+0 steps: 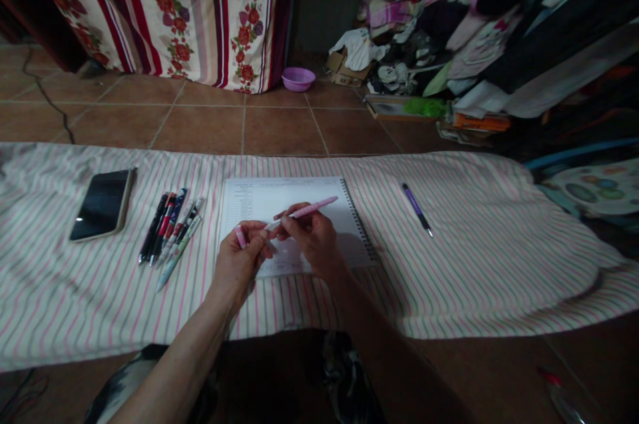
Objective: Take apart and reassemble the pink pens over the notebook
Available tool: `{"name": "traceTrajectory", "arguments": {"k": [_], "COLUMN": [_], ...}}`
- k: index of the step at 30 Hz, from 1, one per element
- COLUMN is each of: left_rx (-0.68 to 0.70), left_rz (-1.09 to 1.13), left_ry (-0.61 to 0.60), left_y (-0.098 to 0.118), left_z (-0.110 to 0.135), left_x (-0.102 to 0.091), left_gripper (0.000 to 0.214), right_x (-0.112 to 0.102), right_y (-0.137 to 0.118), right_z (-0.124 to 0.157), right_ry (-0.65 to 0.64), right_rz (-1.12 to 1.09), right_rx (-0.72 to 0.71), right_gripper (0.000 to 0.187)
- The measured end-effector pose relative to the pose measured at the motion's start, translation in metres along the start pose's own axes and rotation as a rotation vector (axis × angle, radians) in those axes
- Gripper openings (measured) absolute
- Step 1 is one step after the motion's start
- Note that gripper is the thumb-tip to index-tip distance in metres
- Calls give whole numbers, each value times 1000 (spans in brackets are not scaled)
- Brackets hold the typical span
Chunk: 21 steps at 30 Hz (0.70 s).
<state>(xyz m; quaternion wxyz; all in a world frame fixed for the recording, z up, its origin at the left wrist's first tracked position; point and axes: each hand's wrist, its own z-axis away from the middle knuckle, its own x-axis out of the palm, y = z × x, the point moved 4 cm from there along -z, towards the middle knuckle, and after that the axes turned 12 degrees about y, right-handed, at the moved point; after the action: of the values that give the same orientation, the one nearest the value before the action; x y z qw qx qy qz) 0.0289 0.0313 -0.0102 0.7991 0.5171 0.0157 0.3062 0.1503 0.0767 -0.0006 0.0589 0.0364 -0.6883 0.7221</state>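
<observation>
Holding pink pen [314,207] in right grip [315,237], pinched narrow around the barrel, over middle of spiral notebook [299,187]. Pointing pink end to 2 o'clock, white end to 8 o'clock. Holding pink cap [240,236] in left grip [243,252], off the pen, tucked between fingers and tilted toward 11 o'clock. Pinching thumb and finger of same grip right by the white end — can't tell if actually touching, too small and dim.

Got notebook lying flat on desk [479,237], spiral edge on its 3 o'clock side, printed rows down its 9 o'clock side. Draped over desk: striped cloth [90,291].

Going by notebook as clock center: seeing bunch of pens [170,227] at 9 o'clock, near, side by side, slanted 1 to 7. Seeing phone [102,204], dark screen, farther out at 9. Seeing purple-and-black pen [417,210] at 3, well apart, tip toward 5.

Past desk, on tiled floor [200,118] — seeing purple basin [298,80] at 12, flowered curtain [164,18] above at 11, cardboard box [342,70] under white garment [358,48] at 1, heaped clothes [394,11] beyond.
</observation>
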Motion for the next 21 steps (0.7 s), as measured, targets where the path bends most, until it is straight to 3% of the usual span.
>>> {"name": "traceTrajectory", "arguments": {"k": [21], "left_rx": [4], "left_rz": [-12], "left_ry": [18], "left_y": [-1], "left_z": [-1], "left_x": [1], "left_gripper": [27], "right_x": [-1], "right_y": [3], "right_z": [1], "right_ry": [-44], "right_rz": [9], "right_rx": [-6], "right_gripper": [23]}}
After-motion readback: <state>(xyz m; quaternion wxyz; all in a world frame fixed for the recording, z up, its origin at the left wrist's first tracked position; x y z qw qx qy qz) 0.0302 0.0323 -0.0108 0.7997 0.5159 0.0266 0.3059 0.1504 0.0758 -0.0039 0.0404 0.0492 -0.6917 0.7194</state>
